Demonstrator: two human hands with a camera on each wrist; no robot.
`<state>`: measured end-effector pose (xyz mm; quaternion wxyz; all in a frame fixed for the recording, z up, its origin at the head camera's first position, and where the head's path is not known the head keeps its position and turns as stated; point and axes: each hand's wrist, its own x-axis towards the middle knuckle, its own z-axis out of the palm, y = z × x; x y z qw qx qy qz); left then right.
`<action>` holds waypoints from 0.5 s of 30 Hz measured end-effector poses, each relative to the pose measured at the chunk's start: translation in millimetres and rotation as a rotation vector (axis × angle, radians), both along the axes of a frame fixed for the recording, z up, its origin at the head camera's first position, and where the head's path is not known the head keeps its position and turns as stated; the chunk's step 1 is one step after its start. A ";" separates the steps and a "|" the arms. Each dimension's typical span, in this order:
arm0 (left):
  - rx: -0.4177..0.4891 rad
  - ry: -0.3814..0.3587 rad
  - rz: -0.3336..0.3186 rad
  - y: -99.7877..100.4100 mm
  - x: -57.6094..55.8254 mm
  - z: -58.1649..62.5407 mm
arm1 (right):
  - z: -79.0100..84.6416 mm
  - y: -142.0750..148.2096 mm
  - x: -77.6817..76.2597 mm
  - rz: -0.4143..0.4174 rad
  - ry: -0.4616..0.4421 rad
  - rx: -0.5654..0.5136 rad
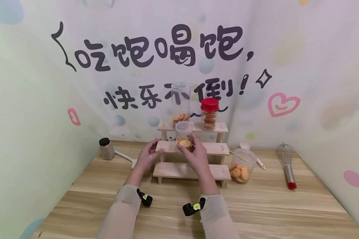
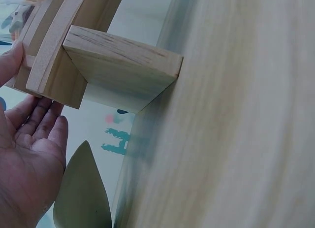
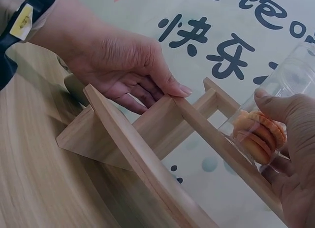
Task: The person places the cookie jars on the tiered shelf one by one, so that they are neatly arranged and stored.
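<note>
A three-tier wooden stand (image 1: 173,170) is on the table against the back wall. My left hand (image 1: 148,155) grips the left end of its middle shelf (image 2: 59,46), thumb on top and fingers underneath. Around a clear jar of cookies (image 1: 184,130) my right hand (image 1: 198,158) curls its thumb and fingers; in the right wrist view the cookies (image 3: 261,134) show through the plastic. This jar is upright at the middle shelf; whether its base touches the wood is hard to tell. On the top shelf are a tall clear jar (image 1: 180,103) with cookies and a red-lidded cookie jar (image 1: 209,115).
Right of the stand is a clear jar (image 1: 243,162) of cookies, with a white spoon (image 1: 245,144) behind it. A whisk (image 1: 288,167) lies farther right. At the left are a black-lidded jar (image 1: 107,151) and a white-handled utensil (image 1: 125,156).
</note>
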<state>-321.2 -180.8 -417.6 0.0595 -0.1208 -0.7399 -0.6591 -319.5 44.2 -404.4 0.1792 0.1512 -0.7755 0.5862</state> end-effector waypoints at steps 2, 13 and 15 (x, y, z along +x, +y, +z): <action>-0.015 0.000 0.003 -0.1 0.7 0.3 | -1.3 -0.3 -0.8 -0.006 0.002 0.018; -0.055 0.011 0.012 0.4 3.5 2.7 | -5.7 -2.7 -3.5 -0.006 0.027 0.107; -0.045 0.011 0.005 0.1 3.1 2.1 | -5.8 -3.0 -3.3 -0.014 0.030 0.122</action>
